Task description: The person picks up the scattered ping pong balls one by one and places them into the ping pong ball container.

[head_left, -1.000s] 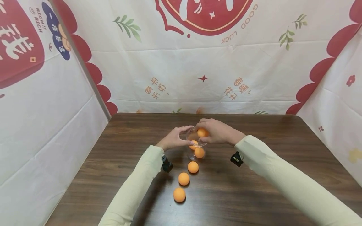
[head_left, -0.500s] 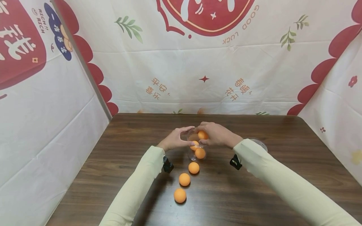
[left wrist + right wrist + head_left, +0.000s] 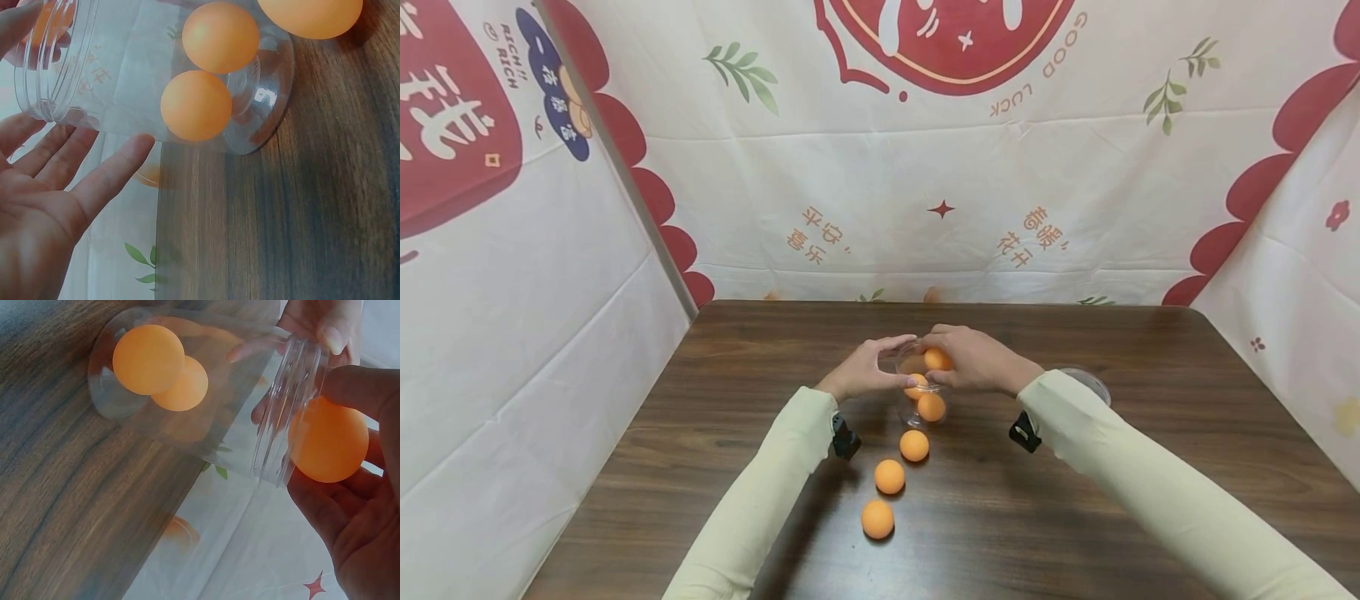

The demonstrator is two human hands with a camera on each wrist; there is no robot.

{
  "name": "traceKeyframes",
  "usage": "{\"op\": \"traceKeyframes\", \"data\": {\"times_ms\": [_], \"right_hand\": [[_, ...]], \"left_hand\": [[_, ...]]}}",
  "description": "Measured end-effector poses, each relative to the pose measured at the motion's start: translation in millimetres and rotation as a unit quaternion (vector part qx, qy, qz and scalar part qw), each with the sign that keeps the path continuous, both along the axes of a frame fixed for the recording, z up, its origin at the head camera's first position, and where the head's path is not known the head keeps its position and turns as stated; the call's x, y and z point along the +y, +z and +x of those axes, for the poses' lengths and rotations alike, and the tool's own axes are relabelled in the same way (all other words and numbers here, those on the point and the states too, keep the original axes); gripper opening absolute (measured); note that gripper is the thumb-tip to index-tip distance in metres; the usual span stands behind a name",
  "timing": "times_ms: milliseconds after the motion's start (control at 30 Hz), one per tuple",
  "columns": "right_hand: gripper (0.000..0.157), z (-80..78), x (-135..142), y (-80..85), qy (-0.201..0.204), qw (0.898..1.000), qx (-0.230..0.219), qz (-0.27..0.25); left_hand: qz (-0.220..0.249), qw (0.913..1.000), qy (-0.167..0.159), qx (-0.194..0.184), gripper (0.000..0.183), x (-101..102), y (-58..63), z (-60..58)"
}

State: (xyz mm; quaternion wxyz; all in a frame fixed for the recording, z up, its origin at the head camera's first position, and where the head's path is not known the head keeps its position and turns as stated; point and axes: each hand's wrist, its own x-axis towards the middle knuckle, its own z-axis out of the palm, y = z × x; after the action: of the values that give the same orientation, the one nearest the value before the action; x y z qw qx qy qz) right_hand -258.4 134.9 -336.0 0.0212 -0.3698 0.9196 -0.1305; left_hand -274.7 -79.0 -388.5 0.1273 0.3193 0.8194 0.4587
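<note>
The right hand (image 3: 977, 358) pinched an orange ping-pong ball (image 3: 331, 440) at the mouth of a clear plastic jar (image 3: 140, 75), which the left hand (image 3: 859, 369) gripped in a wide hold. Two inner balls (image 3: 932, 407) lay near its base; three loose balls (image 3: 890, 477) sat between its six and seven o'clock.

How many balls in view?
6. Near ball, middle ball and far ball on the table; two balls inside the jar; held ball in the right hand at its mouth. Sleeves may hide more.
</note>
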Motion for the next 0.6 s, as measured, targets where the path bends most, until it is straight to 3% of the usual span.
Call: {"op": "traceKeyframes", "data": {"times_ms": [233,600], "right_hand": [[0.039,-0.7,0,-0.8,0.003,1.0,0.001,-0.002],[0.038,-1.7,2,-1.3,0.018,1.0,-0.001,-0.009]], "left_hand": [[0.01,0.9999,0.005,0.0,0.07,-1,-12.2,-7.4],[0.009,0.9999,0.006,0.007,0.07,-1,-11.9,-7.3]]}}
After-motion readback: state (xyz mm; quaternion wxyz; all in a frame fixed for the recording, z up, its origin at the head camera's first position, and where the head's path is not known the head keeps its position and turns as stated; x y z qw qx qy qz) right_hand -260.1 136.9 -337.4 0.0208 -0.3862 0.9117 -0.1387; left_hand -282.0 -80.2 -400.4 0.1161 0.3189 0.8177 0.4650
